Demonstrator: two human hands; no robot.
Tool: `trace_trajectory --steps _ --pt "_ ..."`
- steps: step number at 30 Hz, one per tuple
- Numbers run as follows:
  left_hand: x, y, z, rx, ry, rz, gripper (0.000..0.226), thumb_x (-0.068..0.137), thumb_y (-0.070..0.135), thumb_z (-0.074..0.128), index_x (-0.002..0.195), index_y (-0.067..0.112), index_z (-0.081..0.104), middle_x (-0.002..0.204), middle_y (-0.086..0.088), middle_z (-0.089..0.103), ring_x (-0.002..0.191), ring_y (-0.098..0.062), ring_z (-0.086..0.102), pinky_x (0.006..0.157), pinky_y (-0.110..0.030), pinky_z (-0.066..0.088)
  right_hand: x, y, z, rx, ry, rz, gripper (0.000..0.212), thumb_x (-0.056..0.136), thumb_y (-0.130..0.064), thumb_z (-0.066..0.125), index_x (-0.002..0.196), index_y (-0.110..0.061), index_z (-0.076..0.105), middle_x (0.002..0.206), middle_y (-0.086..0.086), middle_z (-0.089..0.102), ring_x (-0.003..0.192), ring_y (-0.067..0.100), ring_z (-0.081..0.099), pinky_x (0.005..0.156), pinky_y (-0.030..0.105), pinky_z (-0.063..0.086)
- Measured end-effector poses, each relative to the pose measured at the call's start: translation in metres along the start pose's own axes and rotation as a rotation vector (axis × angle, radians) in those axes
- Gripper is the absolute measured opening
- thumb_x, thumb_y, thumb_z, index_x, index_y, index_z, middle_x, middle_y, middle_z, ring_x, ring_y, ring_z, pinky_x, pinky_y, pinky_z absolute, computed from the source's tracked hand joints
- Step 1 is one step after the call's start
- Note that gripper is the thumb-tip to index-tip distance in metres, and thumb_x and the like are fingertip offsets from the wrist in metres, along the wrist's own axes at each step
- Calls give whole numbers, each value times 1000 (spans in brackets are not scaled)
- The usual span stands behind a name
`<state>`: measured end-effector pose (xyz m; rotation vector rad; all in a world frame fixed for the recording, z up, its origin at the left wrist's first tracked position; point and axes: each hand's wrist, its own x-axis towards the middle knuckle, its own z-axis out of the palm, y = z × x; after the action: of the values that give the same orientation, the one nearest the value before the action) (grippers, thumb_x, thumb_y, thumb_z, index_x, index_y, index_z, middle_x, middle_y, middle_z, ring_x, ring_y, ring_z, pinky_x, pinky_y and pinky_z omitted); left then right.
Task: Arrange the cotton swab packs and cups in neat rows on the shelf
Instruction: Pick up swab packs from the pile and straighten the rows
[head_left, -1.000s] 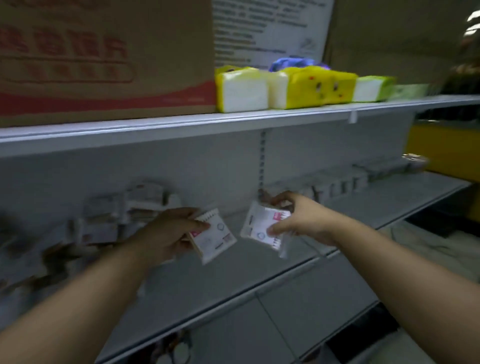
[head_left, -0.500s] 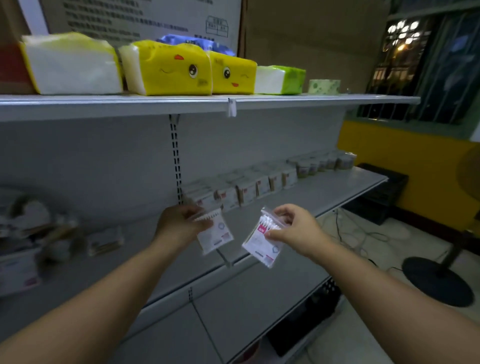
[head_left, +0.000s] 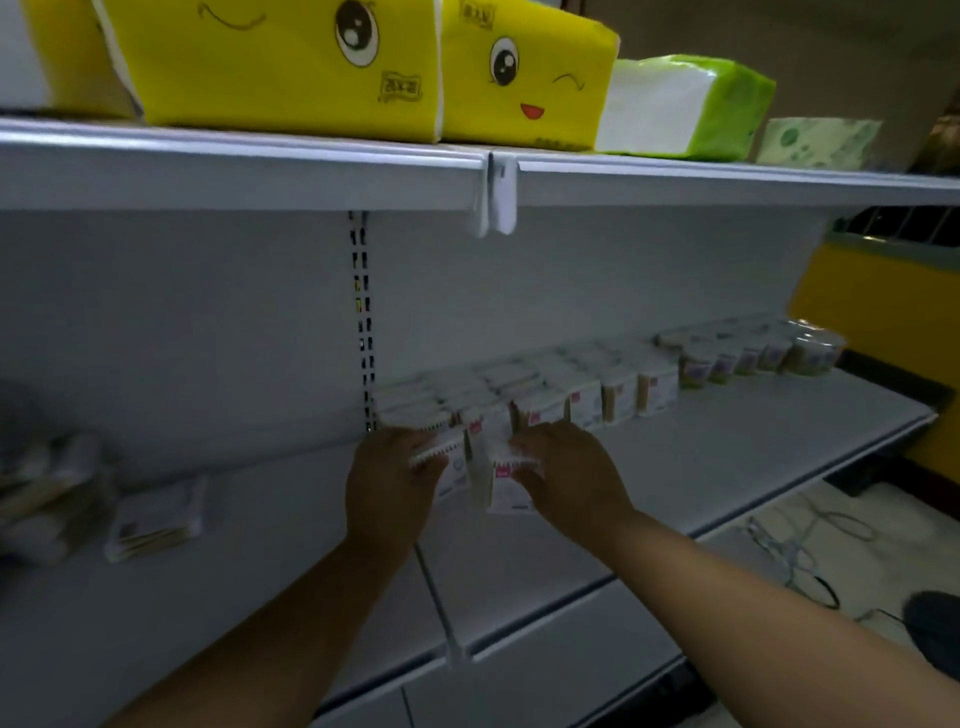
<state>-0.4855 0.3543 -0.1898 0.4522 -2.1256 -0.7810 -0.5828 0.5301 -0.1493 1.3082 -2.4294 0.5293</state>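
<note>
Two hands, left hand (head_left: 389, 486) pinching one cotton swab pack (head_left: 448, 462), right hand (head_left: 571, 486) gripping a second pack (head_left: 506, 486), both flat white sachets with small red labels, held upright just before the pack row (head_left: 550, 402) along the shelf (head_left: 727, 457) back edge, about five cups (head_left: 748, 358) in a row toward its right end

Both hands at the middle shelf (head_left: 727, 457), one pack in each.
The left hand (head_left: 392, 486) grips the left swab pack (head_left: 451, 470), the right hand (head_left: 571, 478) the right swab pack (head_left: 506, 480); both stand upright just before the row of packs (head_left: 587, 400). The cups (head_left: 753, 356) sit farther right, yellow tissue packs (head_left: 280, 57) above.
</note>
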Motion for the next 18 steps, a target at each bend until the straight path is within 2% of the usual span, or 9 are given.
trace_trajectory --steps 3,5,6,9,12,14,15,17,18 --pt "10 -6 9 232 40 131 35 78 36 58 95 9 73 94 -10 66 94 -19 47 82 -31 48 19 12 19 -34 79 -114 38 68 -8 81 103 -9 68 92 10 69 81 31 65 66 36 53" --pt "8 -11 15 268 62 129 41 82 39 50 103 11 70 103 -11 62 100 -20 44 87 -36 48 29 17 29 5 112 -128 37 67 -7 81 102 -8 66 92 11 68 81 30 65 66 35 53" --pt "5 -14 18 269 90 138 41 84 38 49 110 11 67 110 -13 59 105 -22 43 92 -37 43 33 19 33 42 118 -137 35 70 -7 78 102 -7 65 93 12 67 82 30 64 67 35 54" --pt "-3 -15 23 271 96 137 58 80 41 51 134 18 44 136 -9 39 125 -24 33 107 -35 22 32 28 49 154 135 -229 30 77 -6 65 107 -4 61 106 14 62 97 30 57 82 37 52" --pt "-4 -16 26 189 10 35 86 68 45 55 144 28 18 152 -7 18 139 -23 19 112 -41 17 20 41 66 174 123 -264 49 77 -10 53 126 -5 52 129 15 55 122 27 44 106 39 36" --pt "-4 -15 28 89 -55 -50 93 68 38 60 145 35 7 155 1 0 143 -13 7 111 -32 15 21 46 71 176 127 -262 51 79 -15 45 130 -8 48 133 15 53 127 27 39 109 39 28" --pt "-4 -14 28 49 -77 -76 95 71 28 64 142 35 2 154 5 -6 141 -1 1 110 -24 13 23 47 72 163 124 -279 50 80 -17 44 129 -9 48 132 14 54 126 27 39 108 40 27" --pt "-4 -11 28 43 -72 -80 97 75 5 68 139 34 1 151 6 -11 131 23 -9 106 -7 11 28 48 73 117 146 -328 47 80 -16 47 125 -9 53 129 14 57 123 27 40 107 41 26" --pt "-3 -11 29 57 -61 -80 98 75 -2 68 140 30 2 152 4 -11 126 29 -10 102 1 10 32 49 74 102 172 -351 46 78 -15 52 123 -9 56 128 13 58 121 27 41 106 41 25"
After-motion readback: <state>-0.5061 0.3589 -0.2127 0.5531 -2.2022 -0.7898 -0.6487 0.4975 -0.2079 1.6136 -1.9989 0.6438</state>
